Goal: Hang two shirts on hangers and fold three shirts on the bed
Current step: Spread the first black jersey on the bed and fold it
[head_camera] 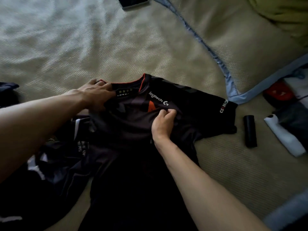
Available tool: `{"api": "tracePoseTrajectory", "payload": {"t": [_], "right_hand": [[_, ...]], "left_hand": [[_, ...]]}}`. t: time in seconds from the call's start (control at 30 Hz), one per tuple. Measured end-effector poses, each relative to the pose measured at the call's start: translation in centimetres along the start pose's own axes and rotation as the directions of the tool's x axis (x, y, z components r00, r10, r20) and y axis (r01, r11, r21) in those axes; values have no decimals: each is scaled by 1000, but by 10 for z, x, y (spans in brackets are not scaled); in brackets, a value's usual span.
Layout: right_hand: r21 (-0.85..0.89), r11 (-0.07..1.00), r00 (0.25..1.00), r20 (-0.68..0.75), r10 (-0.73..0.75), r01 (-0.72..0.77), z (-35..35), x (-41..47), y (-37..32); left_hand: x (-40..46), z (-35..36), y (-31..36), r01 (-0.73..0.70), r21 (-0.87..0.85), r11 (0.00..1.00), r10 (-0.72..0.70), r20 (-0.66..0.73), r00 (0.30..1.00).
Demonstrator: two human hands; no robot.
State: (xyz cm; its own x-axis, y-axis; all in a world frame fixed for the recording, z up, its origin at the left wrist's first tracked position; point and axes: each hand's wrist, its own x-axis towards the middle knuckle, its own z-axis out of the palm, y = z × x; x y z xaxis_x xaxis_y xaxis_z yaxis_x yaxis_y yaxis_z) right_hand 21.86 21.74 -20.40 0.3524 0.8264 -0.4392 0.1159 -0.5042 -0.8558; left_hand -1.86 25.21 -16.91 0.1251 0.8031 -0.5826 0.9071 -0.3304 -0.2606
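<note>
The two bare forearms are reaching in from the bottom corners, nearest the lens, and converging over a black jersey [133, 147] that is lying face up on the cream bedspread [116, 52]. The left hand [97, 95] is coming in from the left, its back turned up, and its fingers are curling over the red-trimmed collar, gripping the fabric beside the neck label. The right hand [164, 121] is rising from the lower right with the wrist bent, thumb and fingertips pinching a small fold of cloth on the chest, just below the white sponsor lettering.

The jersey is running lengthwise away from the viewer, collar pointing to the far side of the bed and hem lying toward the person, one short sleeve spreading out to the right. A second dark garment [55, 157] is lying rumpled against its left side, probably another shirt, though the dim light is making that hard to confirm.

A black cylinder [250, 131] is resting to the right of the sleeve, near a pile of folded clothes [288, 124]. A dark phone [134, 2] is lying at the far edge.
</note>
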Motion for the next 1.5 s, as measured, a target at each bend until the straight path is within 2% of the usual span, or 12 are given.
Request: {"api": "tracePoseTrajectory", "payload": {"t": [0.07,0.13,0.2,0.3,0.53,0.6,0.7,0.93,1.1,1.23,1.37,1.5], "right_hand": [[3,995,995,-15,-101,101,-20,15,-15],[-37,974,972,-56,-226,224,-56,44,-31],[-94,949,944,-110,-311,301,-100,84,-43],[-168,961,955,-163,-246,219,-164,132,-47],[-126,992,998,-61,-16,8,-194,152,9],[-120,992,995,-85,-55,44,-193,157,12],[-109,984,979,-129,-156,142,-192,165,8],[-190,955,947,-184,-262,228,-189,194,0],[-123,972,952,-211,-220,198,-191,183,-2],[-167,978,986,-90,-141,125,-205,166,16],[-275,954,993,42,-115,122,-219,157,35],[-343,923,980,-26,-196,175,-225,161,34]], "left_hand": [[2,-8,-5,0,-16,1000,1,49,999],[7,-23,-7,47,-265,963,-31,67,997],[13,-44,-2,16,-591,806,-45,-34,998],[32,-70,20,-101,-784,612,-65,-178,982],[83,-63,54,25,-664,748,-136,-116,984],[87,-64,48,107,-690,716,-195,-50,980],[94,-67,36,108,-718,688,-74,79,994],[109,-93,40,75,-839,538,-311,-115,943],[120,-84,73,161,-778,607,-345,-75,936],[110,-71,86,149,-619,771,-411,-306,858],[84,-57,105,-41,-361,932,-197,-596,779],[34,-42,148,-357,-326,875,140,-535,833]]}}
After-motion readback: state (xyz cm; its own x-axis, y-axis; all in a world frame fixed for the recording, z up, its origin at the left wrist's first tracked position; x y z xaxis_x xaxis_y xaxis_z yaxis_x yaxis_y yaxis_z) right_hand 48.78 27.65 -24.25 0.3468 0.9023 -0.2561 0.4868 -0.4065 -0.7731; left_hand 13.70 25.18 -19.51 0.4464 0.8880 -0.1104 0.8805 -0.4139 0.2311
